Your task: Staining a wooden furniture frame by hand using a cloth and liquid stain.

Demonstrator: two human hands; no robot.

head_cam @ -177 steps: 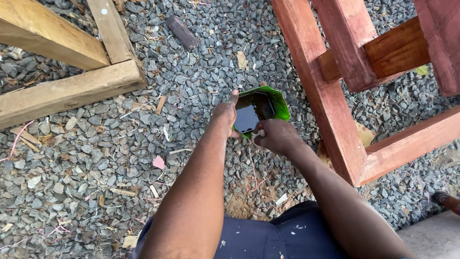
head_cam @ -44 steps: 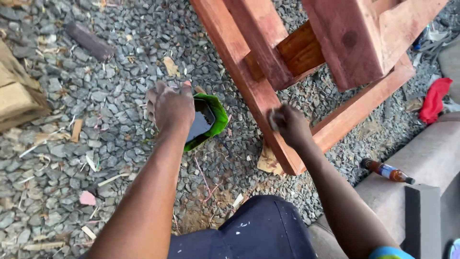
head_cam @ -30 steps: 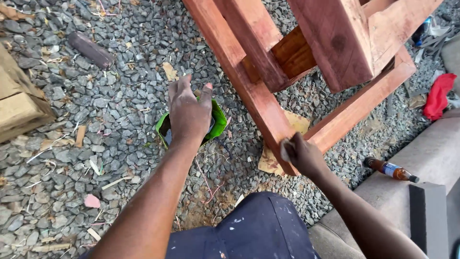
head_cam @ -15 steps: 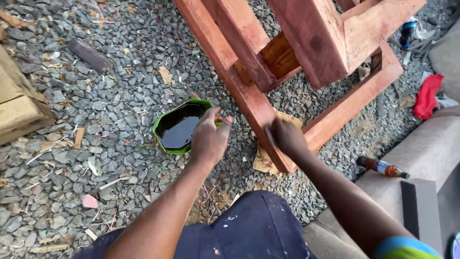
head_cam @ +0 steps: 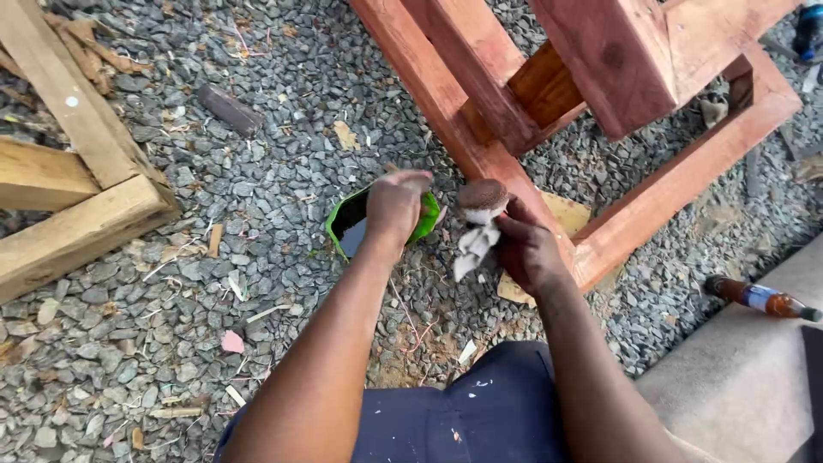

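Over grey gravel, the left hand (head_cam: pixel 396 204) is gripping the green plastic container's (head_cam: pixel 347 225) rim, while the right hand (head_cam: pixel 523 250) is pinching a stained white rag (head_cam: pixel 477 230) just beside the red-stained wooden frame (head_cam: pixel 446 103), crowding the right.

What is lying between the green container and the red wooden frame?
In the head view, the rag in the right hand lies between the green container and the red wooden frame.
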